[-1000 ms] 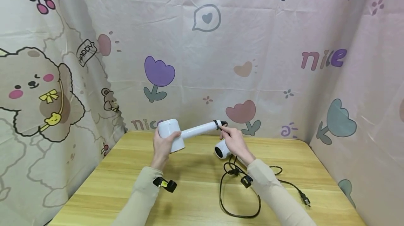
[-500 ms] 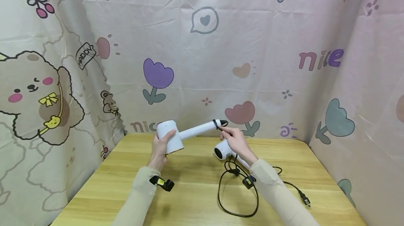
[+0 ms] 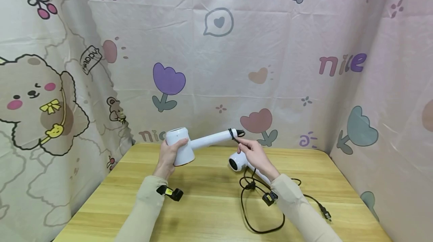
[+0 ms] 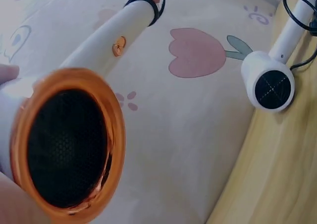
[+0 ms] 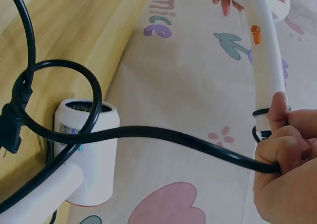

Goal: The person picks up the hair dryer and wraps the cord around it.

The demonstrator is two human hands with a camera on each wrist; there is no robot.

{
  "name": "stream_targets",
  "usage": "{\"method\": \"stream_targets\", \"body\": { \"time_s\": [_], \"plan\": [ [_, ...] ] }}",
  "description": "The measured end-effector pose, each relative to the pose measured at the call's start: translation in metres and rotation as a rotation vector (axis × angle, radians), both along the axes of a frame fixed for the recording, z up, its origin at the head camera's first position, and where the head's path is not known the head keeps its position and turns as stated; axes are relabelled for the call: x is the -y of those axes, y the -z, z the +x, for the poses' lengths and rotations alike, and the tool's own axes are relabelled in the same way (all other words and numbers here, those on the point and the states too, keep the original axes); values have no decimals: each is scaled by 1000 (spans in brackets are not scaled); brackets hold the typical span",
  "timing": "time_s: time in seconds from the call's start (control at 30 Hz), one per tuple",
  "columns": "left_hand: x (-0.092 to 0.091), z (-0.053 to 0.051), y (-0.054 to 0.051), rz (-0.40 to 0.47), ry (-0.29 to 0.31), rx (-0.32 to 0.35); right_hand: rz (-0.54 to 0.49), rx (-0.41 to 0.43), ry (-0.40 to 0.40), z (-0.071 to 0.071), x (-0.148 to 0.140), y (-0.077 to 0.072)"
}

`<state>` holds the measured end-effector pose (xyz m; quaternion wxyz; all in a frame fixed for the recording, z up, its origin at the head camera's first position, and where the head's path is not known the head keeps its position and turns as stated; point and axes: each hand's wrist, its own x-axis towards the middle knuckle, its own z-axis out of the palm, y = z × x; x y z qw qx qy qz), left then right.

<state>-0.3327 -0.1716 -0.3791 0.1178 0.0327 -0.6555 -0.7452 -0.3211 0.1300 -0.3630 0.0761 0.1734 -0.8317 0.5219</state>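
Observation:
My left hand (image 3: 165,157) grips the barrel of a white hair dryer (image 3: 184,152) above the table, its handle pointing right. In the left wrist view the barrel's copper-coloured rim (image 4: 116,130) surrounds a dark mesh. Black cord (image 5: 198,143) is looped round the handle's end. My right hand (image 3: 256,155) pinches this cord close to the handle end, with its fingers curled. From there the cord hangs toward the table. A second white hair dryer (image 3: 238,161) lies on the table below my right hand, its handle partly hidden by my right arm.
On the wooden table (image 3: 203,212), a big loop of cord (image 3: 243,212) lies in front of the second dryer. One plug (image 3: 269,198) is beside my right wrist; another plug (image 3: 326,214) lies farther right. A patterned curtain (image 3: 189,46) stands behind the table and along both sides.
My left hand has shifted slightly left with the dryer, and its barrel has turned so the top end shows. My right hand has moved slightly down and right. The table cord loop has shifted right.

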Motion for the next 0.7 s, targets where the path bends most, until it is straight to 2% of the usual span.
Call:
{"method": "stream_targets", "body": {
  "time_s": [0.17, 0.33, 0.43, 0.53, 0.63, 0.7],
  "plan": [
    [-9, -1, 0, 21, -40, -59, -33, 9, -41, -8, -4, -4],
    [-15, -4, -2, 83, -74, -11, -114, 151, -158, -22, -16, -14],
    [-16, -5, -3, 137, -43, 39, -216, 279, -242, -32, -27, -15],
    [-16, -4, -4, 179, 1, 82, -274, 407, -315, -42, -38, -13],
    [-15, -3, -2, 193, 34, 130, -247, 524, -331, -49, -46, -11],
    [-14, -4, 2, 207, 58, 156, -189, 566, -315, -52, -48, -11]
  ]
}}
